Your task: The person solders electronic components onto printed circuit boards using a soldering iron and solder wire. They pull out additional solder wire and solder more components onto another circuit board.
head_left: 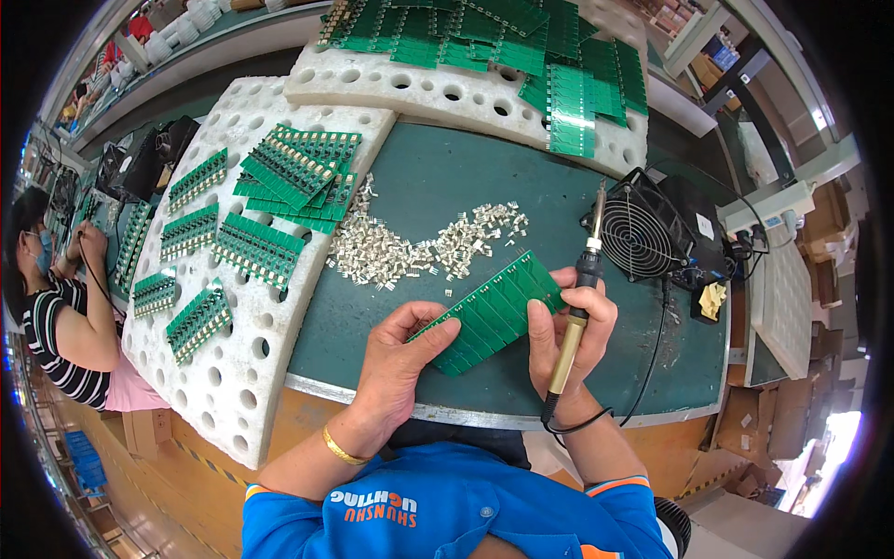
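A long green circuit board panel [492,319] is held tilted above the bench, with small metal parts along its upper edge. My left hand [402,352] pinches its left end between thumb and fingers. At the right end, my right hand [575,337] steadies the panel with its thumb and also grips a soldering iron [565,359], whose gold handle lies across the fingers and whose tip points up. Just beyond the panel, a loose pile of small silvery-white connectors [377,253] is spread on the green bench mat [447,163].
To the left, a white foam board [237,396] with holes carries boards with parts fitted [256,250]. Another foam slab [363,84] at the back bears stacked green panels [570,107]. A black fan [643,228] and yellow sponge [711,301] stand right. A co-worker [79,326] sits far left.
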Available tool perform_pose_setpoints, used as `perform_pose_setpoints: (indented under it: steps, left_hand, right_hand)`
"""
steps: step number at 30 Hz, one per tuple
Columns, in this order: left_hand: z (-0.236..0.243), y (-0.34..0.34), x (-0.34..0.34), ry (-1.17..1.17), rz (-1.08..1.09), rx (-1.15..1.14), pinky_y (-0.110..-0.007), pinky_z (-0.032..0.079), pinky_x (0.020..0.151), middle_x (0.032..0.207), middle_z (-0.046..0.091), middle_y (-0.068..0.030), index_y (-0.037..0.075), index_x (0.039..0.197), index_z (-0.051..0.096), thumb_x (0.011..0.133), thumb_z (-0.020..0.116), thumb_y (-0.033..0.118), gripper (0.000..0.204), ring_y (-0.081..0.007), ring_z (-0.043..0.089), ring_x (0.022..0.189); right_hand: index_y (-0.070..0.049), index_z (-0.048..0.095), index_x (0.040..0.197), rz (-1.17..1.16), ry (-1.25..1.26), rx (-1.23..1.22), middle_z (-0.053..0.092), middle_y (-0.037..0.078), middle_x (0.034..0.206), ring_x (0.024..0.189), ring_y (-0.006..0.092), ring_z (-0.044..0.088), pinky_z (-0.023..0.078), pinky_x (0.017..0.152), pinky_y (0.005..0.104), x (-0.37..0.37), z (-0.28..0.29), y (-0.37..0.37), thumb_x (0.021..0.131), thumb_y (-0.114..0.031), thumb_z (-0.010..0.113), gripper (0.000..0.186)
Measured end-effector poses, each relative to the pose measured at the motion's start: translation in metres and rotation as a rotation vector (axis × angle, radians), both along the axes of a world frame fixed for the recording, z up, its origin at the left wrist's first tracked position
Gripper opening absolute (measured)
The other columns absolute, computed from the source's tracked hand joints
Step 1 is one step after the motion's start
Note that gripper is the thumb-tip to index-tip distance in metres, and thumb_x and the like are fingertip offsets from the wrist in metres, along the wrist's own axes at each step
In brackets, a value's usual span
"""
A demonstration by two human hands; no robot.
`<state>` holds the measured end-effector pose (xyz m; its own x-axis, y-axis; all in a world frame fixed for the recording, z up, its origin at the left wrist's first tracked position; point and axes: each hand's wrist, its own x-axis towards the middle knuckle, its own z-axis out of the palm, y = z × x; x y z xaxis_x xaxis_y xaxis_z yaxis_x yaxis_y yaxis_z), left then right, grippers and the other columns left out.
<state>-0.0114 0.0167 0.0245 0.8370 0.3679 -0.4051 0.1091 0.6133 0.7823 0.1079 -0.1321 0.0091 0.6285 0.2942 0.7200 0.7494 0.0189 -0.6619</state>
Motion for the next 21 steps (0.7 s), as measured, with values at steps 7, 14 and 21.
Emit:
perform_pose_setpoints:
  steps: [7,14,21]
  left_hand:
    - [-0.0011,-0.0035,0.0006,-0.026,0.017,-0.090,-0.023,0.049,0.075,0.091,0.065,0.0013,0.006,0.100,0.066,0.090,0.074,0.012,0.014,-0.0054,0.058,0.083]
    - [0.0006,-0.0050,0.0030,-0.041,0.022,-0.112,-0.023,0.050,0.075,0.092,0.065,0.0005,0.006,0.099,0.065,0.090,0.074,0.011,0.013,-0.0060,0.059,0.083]
    - [0.0001,-0.0052,0.0027,-0.031,0.023,-0.116,-0.023,0.050,0.075,0.092,0.065,0.0008,0.006,0.098,0.065,0.090,0.074,0.011,0.014,-0.0057,0.058,0.083]
  right_hand:
    - [-0.004,0.044,0.115,0.002,-0.021,-0.017,0.056,0.018,0.109,0.081,0.0152,0.054,0.044,0.056,0.0229,-0.0006,0.0022,0.0001,0.089,0.002,0.068,0.036]
    - [-0.004,0.044,0.115,0.000,-0.002,-0.009,0.056,0.018,0.109,0.080,0.0150,0.054,0.044,0.058,0.0230,-0.0012,0.0016,-0.0009,0.089,0.002,0.068,0.035]
    - [-0.004,0.045,0.115,-0.004,-0.002,-0.021,0.057,0.018,0.109,0.078,0.0145,0.054,0.044,0.057,0.0237,-0.0014,0.0011,-0.0008,0.089,0.002,0.069,0.036]
